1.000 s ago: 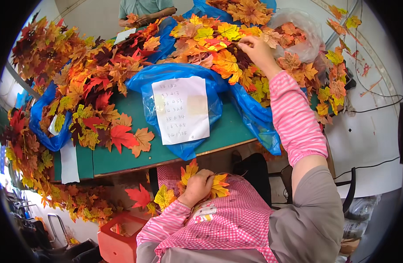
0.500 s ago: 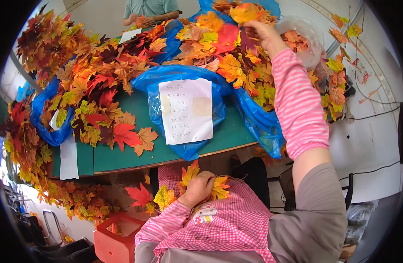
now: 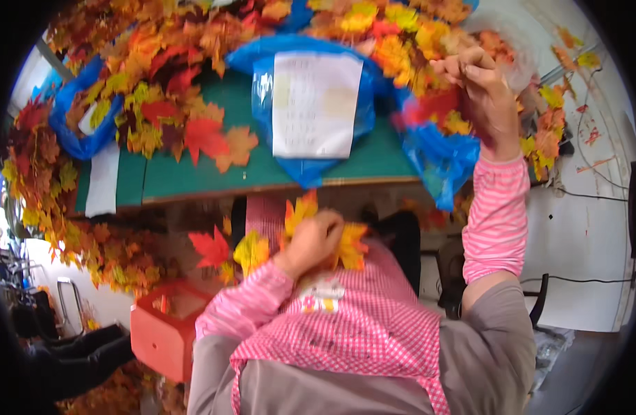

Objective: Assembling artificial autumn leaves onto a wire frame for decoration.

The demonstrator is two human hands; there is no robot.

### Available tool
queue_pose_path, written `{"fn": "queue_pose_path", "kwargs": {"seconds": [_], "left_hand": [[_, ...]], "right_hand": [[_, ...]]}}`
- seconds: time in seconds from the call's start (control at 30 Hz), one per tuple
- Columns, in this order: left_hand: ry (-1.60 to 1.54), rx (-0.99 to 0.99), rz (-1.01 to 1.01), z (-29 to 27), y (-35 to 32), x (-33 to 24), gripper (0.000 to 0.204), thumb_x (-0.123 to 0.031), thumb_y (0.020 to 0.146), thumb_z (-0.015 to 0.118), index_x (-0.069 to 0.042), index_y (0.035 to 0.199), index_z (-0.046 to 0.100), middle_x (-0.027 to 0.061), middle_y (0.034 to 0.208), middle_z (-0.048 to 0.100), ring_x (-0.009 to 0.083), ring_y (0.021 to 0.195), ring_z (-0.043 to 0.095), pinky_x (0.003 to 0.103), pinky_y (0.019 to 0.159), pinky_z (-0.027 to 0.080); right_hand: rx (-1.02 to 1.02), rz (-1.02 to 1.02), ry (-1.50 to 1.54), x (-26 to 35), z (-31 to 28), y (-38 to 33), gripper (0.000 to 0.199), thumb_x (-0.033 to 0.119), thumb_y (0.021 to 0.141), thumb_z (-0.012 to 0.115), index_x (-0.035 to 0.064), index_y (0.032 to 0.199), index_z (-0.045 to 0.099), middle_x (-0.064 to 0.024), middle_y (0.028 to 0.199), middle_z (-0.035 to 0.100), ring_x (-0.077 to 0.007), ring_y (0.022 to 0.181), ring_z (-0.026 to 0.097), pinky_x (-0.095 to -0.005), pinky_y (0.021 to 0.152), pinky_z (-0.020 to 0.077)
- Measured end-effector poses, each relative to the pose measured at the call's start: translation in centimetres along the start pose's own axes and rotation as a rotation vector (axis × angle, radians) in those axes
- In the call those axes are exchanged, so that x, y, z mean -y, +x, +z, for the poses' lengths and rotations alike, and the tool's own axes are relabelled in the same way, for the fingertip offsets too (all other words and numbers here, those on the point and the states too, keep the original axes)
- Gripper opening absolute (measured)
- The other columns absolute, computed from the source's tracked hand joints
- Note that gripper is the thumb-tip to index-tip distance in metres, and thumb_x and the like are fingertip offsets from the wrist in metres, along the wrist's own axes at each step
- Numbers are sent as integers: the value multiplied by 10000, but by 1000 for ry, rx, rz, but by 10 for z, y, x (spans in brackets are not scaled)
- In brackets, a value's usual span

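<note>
My left hand point(image 3: 316, 238) rests at my lap, closed on a garland of artificial maple leaves. A yellow leaf point(image 3: 251, 252), an orange-yellow leaf point(image 3: 351, 247) and a red leaf point(image 3: 209, 247) spread around that hand; the stem inside the fist is hidden. My right hand point(image 3: 485, 93) is raised over the right side of the table, its fingers pinched together. A red artificial maple leaf point(image 3: 432, 111), smeared by motion, hangs below those fingers and appears held by them. Beneath and beyond it lies a heap of yellow and orange leaves point(image 3: 394, 59).
A paper sheet with handwriting point(image 3: 314, 104) lies on a blue plastic bag point(image 3: 365, 111) at the front of the green table point(image 3: 176, 181). More leaves point(image 3: 200, 55) pile up at the left. A red plastic stool point(image 3: 159, 339) stands by my left side.
My right hand has drawn back from the far leaf heap toward me, with a red leaf at its fingers. My left hand keeps its grip. The view has tipped downward.
</note>
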State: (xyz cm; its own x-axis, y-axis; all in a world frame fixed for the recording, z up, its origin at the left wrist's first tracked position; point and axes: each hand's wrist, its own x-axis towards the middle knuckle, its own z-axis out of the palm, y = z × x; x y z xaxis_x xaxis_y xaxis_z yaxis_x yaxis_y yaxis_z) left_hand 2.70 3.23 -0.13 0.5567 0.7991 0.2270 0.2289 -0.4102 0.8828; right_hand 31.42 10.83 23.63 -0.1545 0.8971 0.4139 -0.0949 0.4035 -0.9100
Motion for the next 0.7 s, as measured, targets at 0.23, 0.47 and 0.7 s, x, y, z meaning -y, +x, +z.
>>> {"fn": "queue_pose_path", "kwargs": {"seconds": [0.23, 0.47, 0.7], "left_hand": [[-48, -128, 5, -11, 22, -15, 127, -49, 874, 615, 22, 972, 652, 133, 884, 674, 225, 809, 663, 312, 713, 510], [-161, -99, -69, -7, 12, -27, 121, -60, 914, 609, 22, 998, 640, 35, 845, 648, 74, 764, 582, 224, 671, 479], [-201, -139, -88, -7, 9, -33, 115, -39, 835, 621, 25, 927, 649, 135, 849, 671, 225, 778, 664, 309, 694, 518]], "right_hand": [[349, 200, -782, -56, 82, -102, 153, 107, 890, 599, 18, 1006, 645, -108, 914, 671, -236, 864, 638, -326, 776, 489], [342, 160, -847, -95, 88, -131, 132, 72, 881, 588, 2, 982, 638, -112, 910, 647, -272, 866, 596, -344, 795, 465], [268, 290, -738, -97, 95, -133, 125, 76, 901, 584, -5, 984, 631, -96, 897, 646, -222, 865, 597, -320, 797, 458]]}}
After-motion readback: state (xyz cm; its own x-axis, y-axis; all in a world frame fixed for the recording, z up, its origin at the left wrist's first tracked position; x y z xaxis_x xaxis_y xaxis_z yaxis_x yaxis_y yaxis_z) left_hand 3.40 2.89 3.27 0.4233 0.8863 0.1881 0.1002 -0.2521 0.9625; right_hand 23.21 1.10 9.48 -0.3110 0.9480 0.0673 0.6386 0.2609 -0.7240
